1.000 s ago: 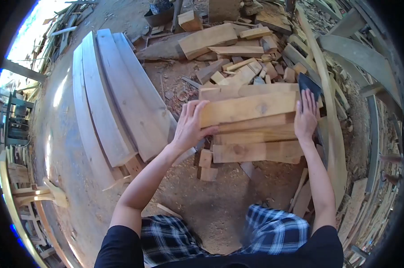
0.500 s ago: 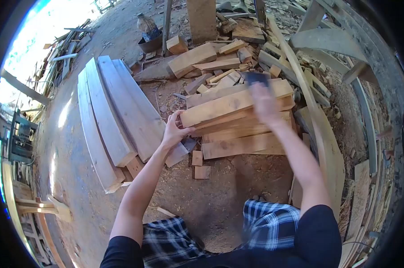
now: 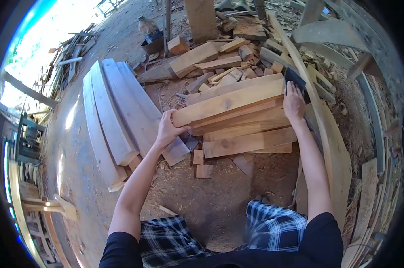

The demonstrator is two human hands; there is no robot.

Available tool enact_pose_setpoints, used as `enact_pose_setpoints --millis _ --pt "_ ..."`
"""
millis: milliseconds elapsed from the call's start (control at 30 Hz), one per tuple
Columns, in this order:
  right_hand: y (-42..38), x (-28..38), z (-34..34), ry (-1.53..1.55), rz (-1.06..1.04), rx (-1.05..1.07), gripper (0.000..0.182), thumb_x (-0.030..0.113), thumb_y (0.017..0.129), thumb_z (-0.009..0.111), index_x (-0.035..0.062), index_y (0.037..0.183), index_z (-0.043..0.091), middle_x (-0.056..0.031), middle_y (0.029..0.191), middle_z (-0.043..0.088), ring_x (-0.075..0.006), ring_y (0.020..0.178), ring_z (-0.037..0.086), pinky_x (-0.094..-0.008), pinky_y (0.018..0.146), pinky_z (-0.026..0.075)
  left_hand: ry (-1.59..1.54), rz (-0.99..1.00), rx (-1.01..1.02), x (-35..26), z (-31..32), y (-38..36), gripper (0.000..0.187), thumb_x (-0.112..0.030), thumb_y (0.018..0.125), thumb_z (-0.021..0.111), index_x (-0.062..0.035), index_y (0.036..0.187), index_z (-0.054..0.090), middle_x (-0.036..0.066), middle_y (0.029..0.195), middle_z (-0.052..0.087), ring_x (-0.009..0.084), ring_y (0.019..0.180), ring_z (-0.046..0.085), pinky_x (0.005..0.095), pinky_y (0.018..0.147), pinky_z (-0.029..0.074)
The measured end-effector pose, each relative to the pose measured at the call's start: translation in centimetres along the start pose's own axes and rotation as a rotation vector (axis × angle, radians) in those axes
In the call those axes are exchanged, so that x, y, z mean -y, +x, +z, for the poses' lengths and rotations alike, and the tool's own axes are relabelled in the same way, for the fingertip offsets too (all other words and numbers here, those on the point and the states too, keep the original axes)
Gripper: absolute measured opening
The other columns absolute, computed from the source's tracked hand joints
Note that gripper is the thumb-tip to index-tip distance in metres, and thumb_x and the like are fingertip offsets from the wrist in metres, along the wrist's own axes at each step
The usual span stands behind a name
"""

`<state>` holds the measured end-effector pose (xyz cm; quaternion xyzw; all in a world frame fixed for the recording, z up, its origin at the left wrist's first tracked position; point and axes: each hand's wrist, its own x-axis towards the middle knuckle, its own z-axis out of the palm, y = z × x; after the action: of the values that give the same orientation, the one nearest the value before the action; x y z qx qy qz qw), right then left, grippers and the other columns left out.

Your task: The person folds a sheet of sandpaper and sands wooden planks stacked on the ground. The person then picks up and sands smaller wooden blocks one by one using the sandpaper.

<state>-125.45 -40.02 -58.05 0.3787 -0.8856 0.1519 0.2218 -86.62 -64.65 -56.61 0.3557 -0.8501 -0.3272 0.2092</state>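
A long pale wooden board [image 3: 231, 103] rests on top of a stack of similar boards in front of me. My left hand [image 3: 169, 128] is closed around its left end, thumb on the near side and fingers behind. At the right end of the board, my right hand [image 3: 294, 105] presses a dark sheet of sandpaper [image 3: 292, 76] against the end, fingers lying over the sheet. Beneath lie more boards [image 3: 251, 142], their long edges facing me. Two small wooden blocks [image 3: 204, 171] sit on the ground just below the stack.
Several long curved greyish boards [image 3: 117, 111] lie to the left. Behind the stack is a heap of wood offcuts [image 3: 231, 58]. A long plank [image 3: 316, 107] slants along the right. A bowl holding a bottle [image 3: 152, 33] stands at the back.
My right hand has moved right with the sandpaper, from the board's upper face to its right end. My left hand still grips the left end; the board has shifted slightly left.
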Motion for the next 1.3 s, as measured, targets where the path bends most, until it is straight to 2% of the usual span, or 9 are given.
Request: enact_pose_setpoints --millis 333,467,667,733,800,900,1000,1200,1300 --pt "-7.7 20.2 -2.8 0.463 -0.792 -0.064 0.037 0.01 0.085 0.048 -0.0036 0.117 0.06 -0.0217 0.121 0.061 -0.0354 0.114 0.059 -0.0434 0.103 0.044 0.077 0.048 0.015 -0.1 0.8 0.0 0.079 -0.043 0.056 0.09 -0.0003 0.11 0.051 0.014 0.107 0.053 0.0301 0.104 0.053 0.0388 0.092 0.044" --pt "-4.8 15.8 -3.7 0.432 -0.786 0.005 0.036 0.007 0.082 0.051 -0.0035 0.116 0.06 -0.0219 0.119 0.061 -0.0359 0.113 0.058 -0.0431 0.101 0.045 0.162 0.084 -0.002 -0.6 0.5 -0.3 0.078 -0.042 0.058 0.09 -0.0005 0.111 0.049 0.014 0.109 0.052 0.0282 0.104 0.053 0.0374 0.091 0.044" --pt "1.1 4.5 0.1 0.122 -0.296 -0.173 0.03 0.005 0.089 0.045 -0.0028 0.114 0.059 -0.0222 0.116 0.061 -0.036 0.109 0.059 -0.0428 0.095 0.048 0.078 0.072 -0.046 -0.5 1.4 -0.5 0.08 -0.043 0.057 0.09 0.0002 0.109 0.048 0.015 0.107 0.051 0.0306 0.103 0.052 0.038 0.091 0.043" --pt "0.4 11.3 -3.3 0.313 -0.121 0.222 0.027 0.006 0.09 0.044 -0.0032 0.11 0.06 -0.0212 0.111 0.062 -0.0356 0.104 0.059 -0.0427 0.092 0.049 0.065 0.079 -0.045 -0.4 1.7 -0.6 0.079 -0.041 0.057 0.09 -0.0003 0.109 0.047 0.016 0.109 0.049 0.0316 0.104 0.051 0.0389 0.092 0.044" --pt "-3.5 17.3 -1.3 0.355 -0.621 -0.13 0.028 0.006 0.085 0.046 -0.006 0.106 0.06 -0.0221 0.107 0.062 -0.0369 0.101 0.06 -0.0421 0.091 0.049 0.066 0.091 -0.036 -0.3 1.7 -0.5 0.078 -0.04 0.057 0.09 -0.0009 0.109 0.047 0.016 0.11 0.048 0.0326 0.105 0.051 0.0398 0.092 0.044" --pt "-9.3 24.9 -3.7 0.518 -0.864 -0.035 0.038 0.007 0.082 0.05 -0.0063 0.116 0.059 -0.0235 0.119 0.061 -0.0355 0.113 0.059 -0.0431 0.101 0.046 0.077 0.03 -0.013 0.0 2.0 -0.7 0.078 -0.038 0.057 0.09 -0.0011 0.11 0.047 0.016 0.11 0.048 0.0323 0.106 0.051 0.0396 0.092 0.044" --pt "-6.6 20.9 -4.2 0.543 -0.841 -0.02 0.033 0.009 0.083 0.049 -0.0039 0.112 0.06 -0.0227 0.113 0.063 -0.0341 0.107 0.061 -0.0413 0.097 0.048 0.115 0.007 -0.052 0.1 1.4 -1.1 0.077 -0.038 0.057 0.09 -0.0012 0.11 0.047 0.016 0.11 0.048 0.0322 0.106 0.05 0.04 0.093 0.044" --pt "1.8 3.5 0.9 0.118 -0.18 -0.119 0.033 0.003 0.091 0.043 -0.0039 0.119 0.057 -0.0252 0.121 0.06 -0.0369 0.114 0.058 -0.0413 0.1 0.046 0.002 0.062 0.001 -0.4 1.4 -1.4 0.078 -0.039 0.057 0.09 -0.0002 0.109 0.047 0.017 0.11 0.051 0.0322 0.107 0.05 0.0392 0.093 0.043" --pt "0.5 9.7 -2.7 0.299 -0.029 0.153 0.027 0.005 0.089 0.044 -0.0051 0.108 0.059 -0.0257 0.106 0.063 -0.0387 0.102 0.06 -0.0431 0.091 0.049 0.021 0.099 0.038 -0.4 1.5 -0.9 0.076 -0.039 0.06 0.088 0.0 0.109 0.047 0.017 0.109 0.051 0.0313 0.105 0.051 0.0393 0.092 0.043"
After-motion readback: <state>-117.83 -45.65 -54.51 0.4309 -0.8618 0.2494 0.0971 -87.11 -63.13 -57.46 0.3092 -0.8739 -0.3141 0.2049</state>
